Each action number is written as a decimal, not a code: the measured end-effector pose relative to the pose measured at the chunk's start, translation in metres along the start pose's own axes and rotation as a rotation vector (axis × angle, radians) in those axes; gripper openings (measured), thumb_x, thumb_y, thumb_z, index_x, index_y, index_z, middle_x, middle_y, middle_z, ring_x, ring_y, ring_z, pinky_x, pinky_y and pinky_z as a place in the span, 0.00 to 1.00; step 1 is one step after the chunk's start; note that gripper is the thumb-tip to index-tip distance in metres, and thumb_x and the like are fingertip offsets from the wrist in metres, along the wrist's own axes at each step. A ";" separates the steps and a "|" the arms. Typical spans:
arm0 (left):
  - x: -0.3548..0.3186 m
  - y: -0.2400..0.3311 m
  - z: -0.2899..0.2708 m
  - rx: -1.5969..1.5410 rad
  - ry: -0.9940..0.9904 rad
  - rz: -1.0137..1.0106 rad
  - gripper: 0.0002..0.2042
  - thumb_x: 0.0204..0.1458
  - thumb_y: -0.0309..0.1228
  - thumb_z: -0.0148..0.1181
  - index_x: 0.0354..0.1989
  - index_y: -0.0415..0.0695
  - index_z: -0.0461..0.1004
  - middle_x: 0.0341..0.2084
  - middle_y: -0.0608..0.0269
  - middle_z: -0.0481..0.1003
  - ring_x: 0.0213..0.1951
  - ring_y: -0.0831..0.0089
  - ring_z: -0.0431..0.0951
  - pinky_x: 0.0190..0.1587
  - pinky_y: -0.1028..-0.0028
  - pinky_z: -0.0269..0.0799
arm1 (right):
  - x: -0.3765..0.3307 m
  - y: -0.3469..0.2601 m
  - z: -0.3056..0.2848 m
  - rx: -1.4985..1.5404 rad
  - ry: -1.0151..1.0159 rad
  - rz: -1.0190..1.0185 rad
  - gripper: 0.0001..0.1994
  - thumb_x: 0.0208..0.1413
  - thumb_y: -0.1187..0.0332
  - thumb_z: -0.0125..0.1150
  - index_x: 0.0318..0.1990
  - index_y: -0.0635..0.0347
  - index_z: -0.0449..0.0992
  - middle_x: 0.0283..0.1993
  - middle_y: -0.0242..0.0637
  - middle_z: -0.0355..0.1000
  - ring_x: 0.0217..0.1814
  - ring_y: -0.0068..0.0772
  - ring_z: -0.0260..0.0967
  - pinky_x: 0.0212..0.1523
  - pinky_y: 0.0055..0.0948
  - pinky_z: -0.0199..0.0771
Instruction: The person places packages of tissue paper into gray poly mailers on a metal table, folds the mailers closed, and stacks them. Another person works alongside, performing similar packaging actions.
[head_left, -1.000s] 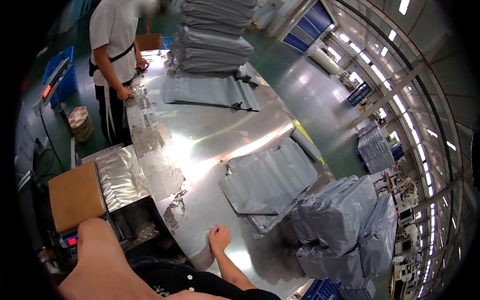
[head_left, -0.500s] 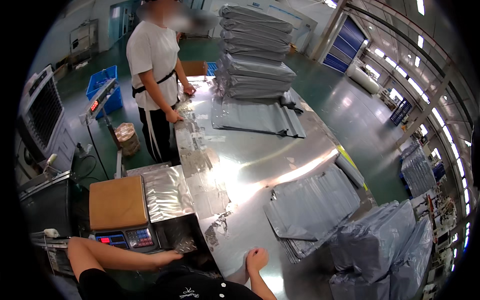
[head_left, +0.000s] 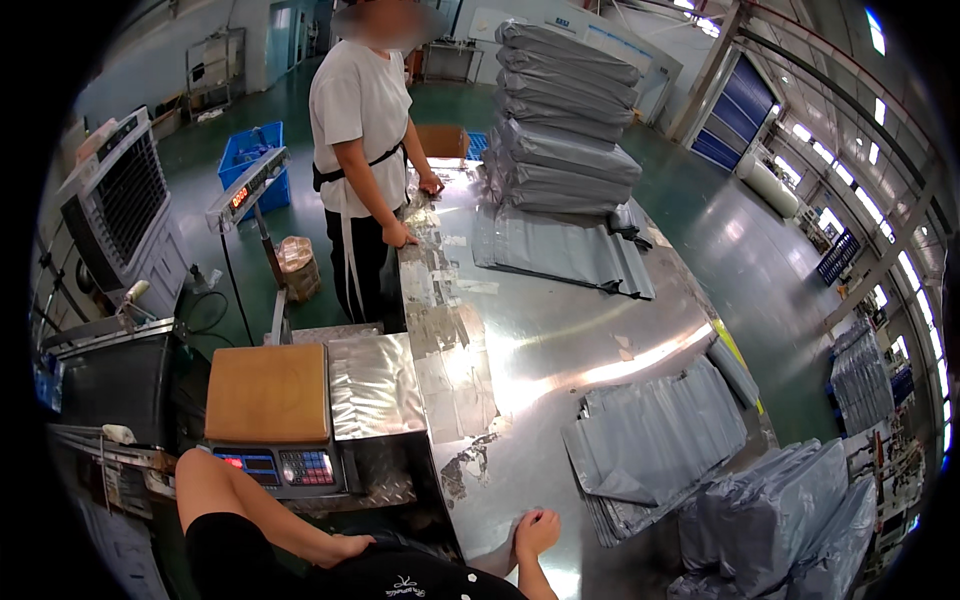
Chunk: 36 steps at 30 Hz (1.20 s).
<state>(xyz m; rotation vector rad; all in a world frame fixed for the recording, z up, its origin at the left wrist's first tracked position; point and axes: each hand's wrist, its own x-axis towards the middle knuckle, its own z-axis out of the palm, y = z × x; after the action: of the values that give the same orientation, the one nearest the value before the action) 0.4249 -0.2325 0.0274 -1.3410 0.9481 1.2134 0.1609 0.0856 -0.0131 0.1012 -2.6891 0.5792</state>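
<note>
The right hand point(head_left: 537, 533) rests on the near end of the metal table point(head_left: 530, 445), fingers curled into a fist. The left hand point(head_left: 352, 547) is at the waist, left of the table; its finger state cannot be determined. Flat grey bags point(head_left: 655, 440) lie on the table's right side. A scale point(head_left: 267, 394) stands left of the table.

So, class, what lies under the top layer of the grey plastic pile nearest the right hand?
Edges of more grey sheets show at the near side of the grey plastic pile. Their middles, and the metal table directly beneath, are covered.
</note>
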 end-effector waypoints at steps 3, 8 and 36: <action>0.001 0.004 -0.004 0.021 0.054 0.027 0.31 0.56 0.59 0.43 0.60 0.50 0.68 0.57 0.57 0.67 0.55 0.59 0.67 0.58 0.57 0.58 | 0.006 0.002 0.008 0.008 -0.005 0.012 0.07 0.48 0.66 0.57 0.27 0.58 0.68 0.32 0.42 0.67 0.36 0.50 0.66 0.36 0.48 0.64; 0.013 -0.003 -0.005 0.036 0.128 0.036 0.30 0.56 0.58 0.45 0.56 0.48 0.71 0.52 0.57 0.71 0.49 0.60 0.72 0.54 0.60 0.65 | 0.000 0.001 0.009 -0.026 0.011 0.024 0.07 0.48 0.66 0.57 0.26 0.58 0.68 0.31 0.42 0.67 0.36 0.50 0.66 0.36 0.47 0.64; -0.001 -0.002 0.000 0.006 0.080 0.023 0.48 0.47 0.65 0.51 0.71 0.46 0.48 0.70 0.57 0.49 0.71 0.53 0.46 0.69 0.47 0.38 | -0.001 0.004 0.005 -0.006 -0.008 0.022 0.07 0.49 0.67 0.57 0.27 0.58 0.67 0.31 0.42 0.66 0.36 0.49 0.66 0.35 0.47 0.64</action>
<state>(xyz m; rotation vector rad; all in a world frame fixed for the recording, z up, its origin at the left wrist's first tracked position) 0.4268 -0.2328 0.0286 -1.3855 1.0251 1.1802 0.1599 0.0871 -0.0191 0.0726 -2.7031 0.5787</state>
